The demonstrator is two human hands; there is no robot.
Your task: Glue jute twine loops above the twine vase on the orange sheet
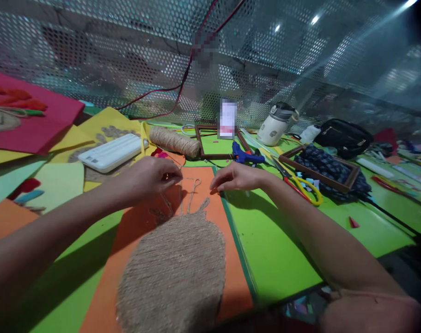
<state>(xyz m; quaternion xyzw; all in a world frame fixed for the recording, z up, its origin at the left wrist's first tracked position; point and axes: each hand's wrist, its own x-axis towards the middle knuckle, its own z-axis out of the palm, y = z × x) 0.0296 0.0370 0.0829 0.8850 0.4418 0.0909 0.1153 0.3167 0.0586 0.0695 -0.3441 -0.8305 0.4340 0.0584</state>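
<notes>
An orange sheet (236, 273) lies before me, bearing a rounded vase-like shape of coiled twine (177, 268). Thin twine lines and loops (190, 194) rise from its neck. My left hand (155, 178) is over the sheet's upper left, its fingertips pinched at a strand of twine beside the lines. Above the upper right edge, my right hand (236, 177) has thumb and fingers drawn together near the looped line; anything between them is too small to make out. A roll of twine (175, 141) lies just beyond my left hand.
Behind my right hand rests a blue glue gun (247, 155); scissors with yellow handles (305, 189) lie to its right. A white power bank (111, 152) is at left. Farther back are wooden frames (217, 156), a white bottle (274, 125) and a black pouch (344, 138).
</notes>
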